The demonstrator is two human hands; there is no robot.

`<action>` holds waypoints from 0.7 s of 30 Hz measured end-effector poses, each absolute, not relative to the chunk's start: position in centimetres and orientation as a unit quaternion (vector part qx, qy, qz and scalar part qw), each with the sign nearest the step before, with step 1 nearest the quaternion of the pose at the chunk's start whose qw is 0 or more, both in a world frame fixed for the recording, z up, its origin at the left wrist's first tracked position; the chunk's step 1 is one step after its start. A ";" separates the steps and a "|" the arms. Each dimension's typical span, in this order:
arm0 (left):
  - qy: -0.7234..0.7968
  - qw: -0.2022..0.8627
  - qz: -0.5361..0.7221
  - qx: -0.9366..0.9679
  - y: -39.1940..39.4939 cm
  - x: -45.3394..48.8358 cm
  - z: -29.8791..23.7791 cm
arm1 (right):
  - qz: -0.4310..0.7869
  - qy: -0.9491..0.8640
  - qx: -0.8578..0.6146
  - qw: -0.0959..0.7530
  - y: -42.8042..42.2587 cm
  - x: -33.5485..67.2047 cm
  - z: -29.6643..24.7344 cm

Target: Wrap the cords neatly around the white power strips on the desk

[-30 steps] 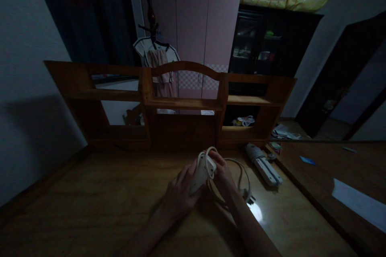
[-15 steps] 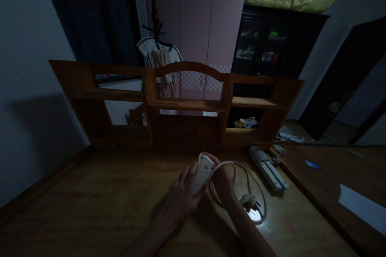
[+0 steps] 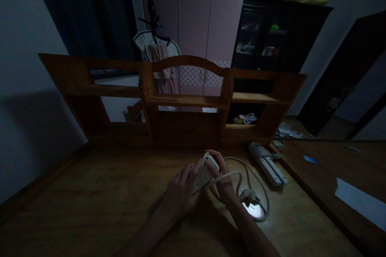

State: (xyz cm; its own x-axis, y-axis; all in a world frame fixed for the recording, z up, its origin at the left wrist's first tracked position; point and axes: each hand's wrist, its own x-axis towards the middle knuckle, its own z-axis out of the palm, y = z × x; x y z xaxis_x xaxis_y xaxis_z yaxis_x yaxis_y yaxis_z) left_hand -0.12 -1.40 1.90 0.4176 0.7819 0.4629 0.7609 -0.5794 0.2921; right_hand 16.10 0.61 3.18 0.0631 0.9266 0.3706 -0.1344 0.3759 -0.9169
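My left hand is closed around a white power strip, which is tilted above the wooden desk. My right hand is closed at the strip's far end, with its fingers on the power cord where it passes round that end. Most of the strip's underside is hidden by my hands. The rest of the cord lies in loose loops on the desk, right of my right hand. Its plug rests among these loops, beside a bright patch of light.
A second power strip with its cord wound round one end lies to the right. A wooden shelf unit stands along the desk's back. Further right, a lower wooden surface bears a white paper sheet and a blue card.
My right hand has shifted up over the strip's far end, drawing the cord with it. A cord loop now bends nearer my right wrist. The view has tilted slightly down.
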 end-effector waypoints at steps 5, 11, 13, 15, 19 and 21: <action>0.451 0.032 0.289 0.844 -1.6 -0.1 2.2 | 0.403 -0.549 -0.369 0.633 0.9 16.0 3.4; 0.452 0.020 0.284 0.846 -1.6 0.0 2.2 | 0.396 -0.549 -0.350 0.648 0.8 15.9 3.6; 0.453 0.010 0.279 0.847 -1.6 0.0 2.1 | 0.403 -0.548 -0.339 0.650 0.8 15.9 3.8; 0.451 0.000 0.276 0.849 -1.6 -0.1 2.0 | 0.430 -0.542 -0.323 0.646 0.8 16.0 4.1; 0.442 -0.001 0.265 0.857 -1.4 -0.2 1.7 | 0.494 -0.521 -0.298 0.628 0.8 16.3 4.7; 0.432 0.000 0.264 0.862 -1.5 -0.2 1.6 | 0.540 -0.490 -0.286 0.622 0.9 16.6 4.6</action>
State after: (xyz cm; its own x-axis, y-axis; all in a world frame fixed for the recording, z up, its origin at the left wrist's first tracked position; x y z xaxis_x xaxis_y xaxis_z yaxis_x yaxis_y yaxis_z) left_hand -0.21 -1.46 1.65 0.4877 0.7450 0.4550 0.7453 -0.6268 0.2272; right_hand 16.58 0.89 4.64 -0.0628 0.9517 0.3006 -0.3906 0.2537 -0.8849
